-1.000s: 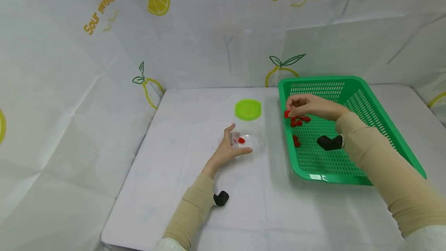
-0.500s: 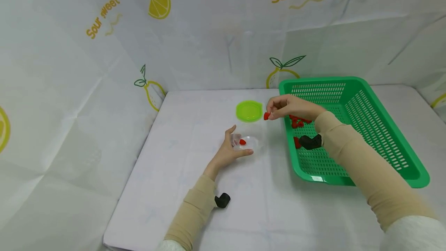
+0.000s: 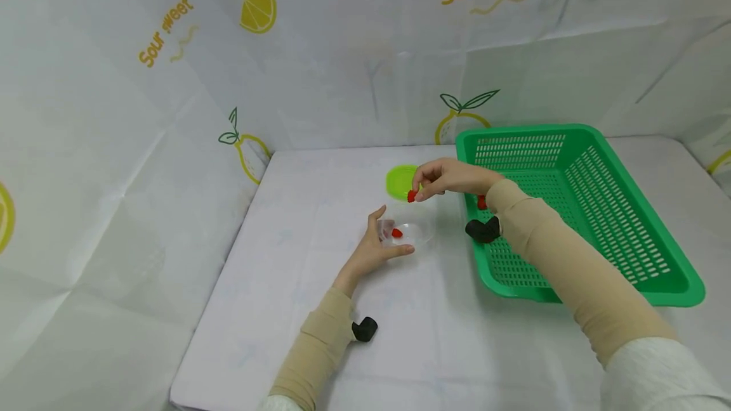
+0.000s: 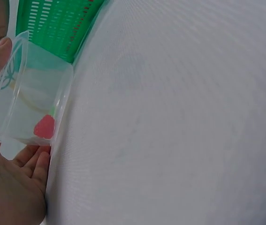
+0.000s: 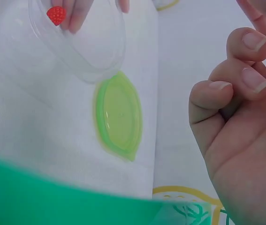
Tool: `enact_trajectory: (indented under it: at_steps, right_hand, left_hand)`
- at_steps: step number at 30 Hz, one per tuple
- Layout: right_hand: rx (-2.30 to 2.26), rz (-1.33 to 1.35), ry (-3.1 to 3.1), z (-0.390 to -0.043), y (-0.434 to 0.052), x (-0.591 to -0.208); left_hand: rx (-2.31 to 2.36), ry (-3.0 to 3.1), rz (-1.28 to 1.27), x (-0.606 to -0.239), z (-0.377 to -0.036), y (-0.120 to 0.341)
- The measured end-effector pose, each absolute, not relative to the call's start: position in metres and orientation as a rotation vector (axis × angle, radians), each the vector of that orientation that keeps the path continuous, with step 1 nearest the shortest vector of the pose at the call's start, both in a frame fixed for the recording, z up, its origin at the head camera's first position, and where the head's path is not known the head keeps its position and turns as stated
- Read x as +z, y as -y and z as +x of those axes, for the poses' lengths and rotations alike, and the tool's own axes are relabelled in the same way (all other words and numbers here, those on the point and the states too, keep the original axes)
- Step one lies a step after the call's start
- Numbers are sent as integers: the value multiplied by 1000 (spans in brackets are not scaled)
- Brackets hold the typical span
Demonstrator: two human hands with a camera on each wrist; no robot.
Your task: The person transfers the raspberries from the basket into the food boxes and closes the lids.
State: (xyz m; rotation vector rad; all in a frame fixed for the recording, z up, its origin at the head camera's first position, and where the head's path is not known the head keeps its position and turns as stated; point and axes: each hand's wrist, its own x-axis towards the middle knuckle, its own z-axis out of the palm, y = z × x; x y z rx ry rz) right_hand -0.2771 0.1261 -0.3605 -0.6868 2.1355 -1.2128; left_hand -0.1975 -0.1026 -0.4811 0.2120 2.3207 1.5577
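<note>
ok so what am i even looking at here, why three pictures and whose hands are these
These are one person's two bare hands, filmed by three cameras at once. The wide picture comes from a camera on the head; the two close-ups come from cameras strapped to each wrist. On the white table stand a green basket, a green lid and a clear plastic cup with one red berry inside. The left hand has its grip round the cup, which the left wrist view shows from close by. The right hand pinches a second red berry above the cup. More red pieces lie in the basket.
</note>
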Motion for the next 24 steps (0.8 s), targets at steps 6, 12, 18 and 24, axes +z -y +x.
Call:
enact_trajectory:
  at_steps: [6,12,18,24]
  right_hand:
    - [-1158,-691,-2140,-285,-111,-365]
    - [-1139,-659,-2099,-292,-104,-371]
    - [-1061,-634,-2058,-298,-99,-383]
    - [-1016,-596,-2087,-300,-95,-398]
  left_hand:
    - [1570,-2325,218,-483,-198,104]
    - [1588,-2309,245,-484,-199,102]
    - [1598,-2307,238,-483,-199,104]
    - [1593,-2320,250,-482,-198,104]
